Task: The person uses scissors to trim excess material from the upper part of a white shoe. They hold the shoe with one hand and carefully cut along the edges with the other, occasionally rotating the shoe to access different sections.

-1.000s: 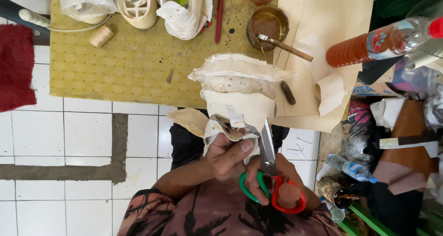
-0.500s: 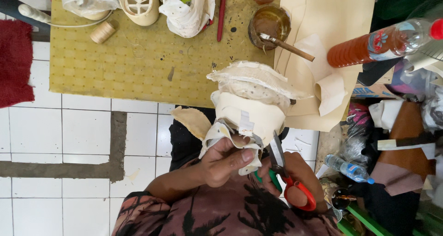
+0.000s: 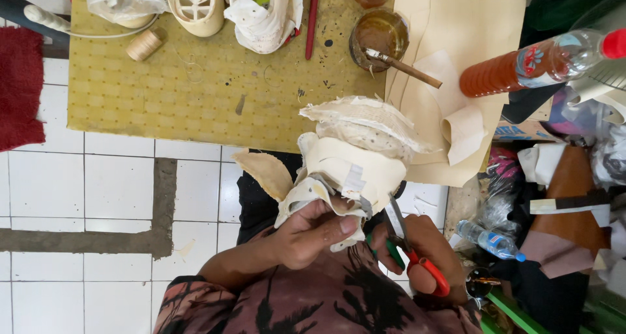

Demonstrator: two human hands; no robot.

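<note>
The shoe upper (image 3: 355,164) in the left hand (image 3: 306,233) looks like matt cream leather, with a rough woven cloth lining on top and frayed edges. The scissors (image 3: 407,249) in the right hand (image 3: 424,242) have dull grey metal blades and glossy plastic handles, red and green. The table (image 3: 195,92) has a yellow textured cover, matt and stained. The floor (image 3: 78,190) is glossy white tile. The bottle (image 3: 541,63) is clear shiny plastic. The rug (image 3: 19,86) is red fluffy cloth. The thread spool (image 3: 145,45) is matt beige.
</note>
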